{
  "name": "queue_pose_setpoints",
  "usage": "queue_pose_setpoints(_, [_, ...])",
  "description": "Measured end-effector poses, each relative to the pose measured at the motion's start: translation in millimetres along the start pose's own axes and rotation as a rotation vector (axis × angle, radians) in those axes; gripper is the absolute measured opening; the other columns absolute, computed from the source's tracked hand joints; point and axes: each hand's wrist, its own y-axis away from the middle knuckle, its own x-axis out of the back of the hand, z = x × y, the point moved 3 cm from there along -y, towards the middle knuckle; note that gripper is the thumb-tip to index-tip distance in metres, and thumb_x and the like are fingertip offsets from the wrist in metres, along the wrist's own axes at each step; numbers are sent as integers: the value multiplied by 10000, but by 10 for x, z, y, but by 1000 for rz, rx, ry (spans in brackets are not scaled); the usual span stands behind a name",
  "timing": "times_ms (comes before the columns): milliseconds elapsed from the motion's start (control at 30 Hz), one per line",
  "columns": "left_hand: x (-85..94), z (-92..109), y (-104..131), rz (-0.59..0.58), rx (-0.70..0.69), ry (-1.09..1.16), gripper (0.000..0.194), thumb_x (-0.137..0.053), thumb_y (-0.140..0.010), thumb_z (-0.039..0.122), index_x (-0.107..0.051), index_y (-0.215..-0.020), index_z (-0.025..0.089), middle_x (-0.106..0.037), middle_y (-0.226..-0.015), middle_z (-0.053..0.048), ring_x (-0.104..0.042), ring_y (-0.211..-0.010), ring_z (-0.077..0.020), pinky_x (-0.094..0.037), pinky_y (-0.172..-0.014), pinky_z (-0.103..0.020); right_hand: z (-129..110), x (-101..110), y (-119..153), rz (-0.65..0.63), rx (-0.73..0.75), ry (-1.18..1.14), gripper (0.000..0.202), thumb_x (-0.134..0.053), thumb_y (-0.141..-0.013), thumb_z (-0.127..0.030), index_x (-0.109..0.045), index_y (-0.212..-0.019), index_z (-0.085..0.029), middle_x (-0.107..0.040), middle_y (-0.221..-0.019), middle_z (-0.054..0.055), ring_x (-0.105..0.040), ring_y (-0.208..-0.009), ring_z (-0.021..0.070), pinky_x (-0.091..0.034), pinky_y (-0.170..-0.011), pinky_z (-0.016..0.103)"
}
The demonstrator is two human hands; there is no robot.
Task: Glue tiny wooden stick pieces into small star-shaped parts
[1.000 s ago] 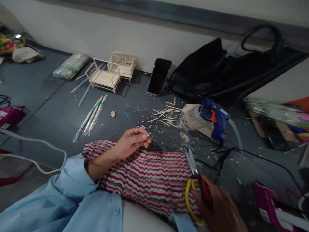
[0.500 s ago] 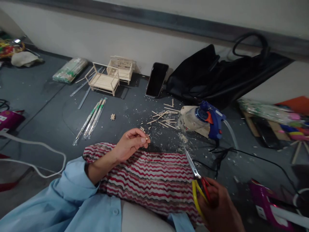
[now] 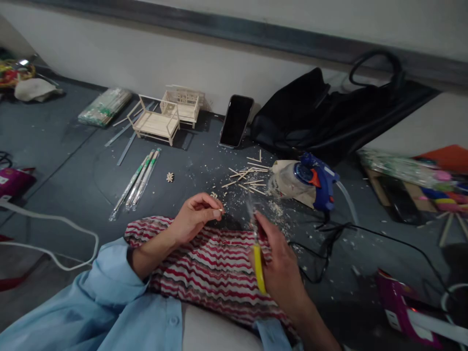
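Observation:
Over the striped cloth on the lap, my left hand (image 3: 197,217) pinches a tiny piece of pale wood (image 3: 221,210) between thumb and fingertips. My right hand (image 3: 276,258) is closed round scissors (image 3: 258,263) with a yellow handle; their blades point up and are blurred. Small pale bits (image 3: 215,195) lie just beyond my left fingertips. Thin wooden sticks (image 3: 244,175) are scattered on the dark surface ahead, among crumbs. A small flower-shaped wooden piece (image 3: 170,177) sits to the left.
Two miniature wooden benches (image 3: 156,123) stand near the wall beside a phone (image 3: 237,121). Wrapped sticks (image 3: 137,183) lie left. A blue glue gun (image 3: 325,183) rests by a jar (image 3: 292,179), its black cable trailing right. A black bag (image 3: 321,117) leans behind.
My right hand has moved left and up with the scissors, closer to my left hand. The scissors have turned more upright. My left hand keeps its pinch, almost still.

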Motion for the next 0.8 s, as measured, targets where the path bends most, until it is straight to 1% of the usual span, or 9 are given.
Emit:
queue_pose_setpoints(33, [12, 0, -3, 19, -4, -2, 199, -857, -637, 178, -675, -713, 155, -694, -734, -5, -623, -649, -102, -485, -653, -239, -25, -62, -80, -8, 28, 6, 572, -486, -870, -145, -428, -1434, -223, -613, -1313, 121, -600, -1205, 252, -538, -984, 438])
queue_pose_setpoints(100, [42, -5, -9, 74, -9, 0, 199, -862, -630, 181, -680, -708, 158, -699, -735, -1, -628, -644, -98, -493, -658, -235, -32, -176, -177, 6, 42, 16, 584, -484, -874, -156, -388, -1449, -175, -587, -1307, 165, -592, -1194, 267, -537, -975, 458])
queue_pose_setpoints(167, [69, -14, -14, 136, -12, 8, 209, -869, -617, 187, -679, -698, 159, -705, -740, 3, -629, -643, -95, -498, -662, -230, -2, -276, -197, 8, 34, 39, 594, -511, -862, -174, -382, -1441, -140, -583, -1271, 190, -590, -1166, 290, -544, -945, 474])
queue_pose_setpoints(267, [85, -27, -13, 197, -14, 13, 247, -891, -576, 194, -669, -676, 157, -717, -770, 1, -639, -678, -100, -507, -677, -227, 47, -363, -155, 2, 40, 84, 591, -540, -824, -165, -417, -1401, -135, -598, -1212, 186, -583, -1133, 315, -545, -909, 490])
queue_pose_setpoints(367, [71, -27, -2, 193, -16, -9, 258, -901, -567, 228, -679, -676, 154, -715, -763, -7, -645, -706, -113, -510, -687, -228, 44, -374, -126, 9, 65, 96, 584, -550, -792, -155, -452, -1367, -133, -605, -1141, 169, -596, -1044, 306, -555, -853, 467])
queue_pose_setpoints(533, [52, -25, 14, 194, -6, -28, 276, -909, -560, 251, -687, -696, 157, -709, -778, -16, -644, -710, -125, -504, -670, -231, -4, -375, -131, -46, 74, 126, 550, -567, -780, -159, -529, -1328, -136, -586, -983, 119, -594, -912, 279, -553, -795, 432])
queue_pose_setpoints(667, [49, -48, 16, 188, -11, -41, 286, -910, -566, 284, -688, -695, 157, -704, -780, -18, -637, -722, -127, -502, -693, -240, 4, -382, -119, -45, 60, 152, 556, -572, -780, -156, -542, -1335, -144, -586, -968, 110, -596, -883, 269, -550, -789, 424])
queue_pose_setpoints(800, [68, -83, 19, 207, -6, -51, 281, -906, -578, 289, -693, -706, 160, -707, -795, -16, -635, -722, -126, -499, -704, -246, 9, -392, -117, -48, 51, 166, 570, -583, -767, -146, -548, -1336, -149, -582, -958, 105, -595, -881, 266, -547, -794, 417])
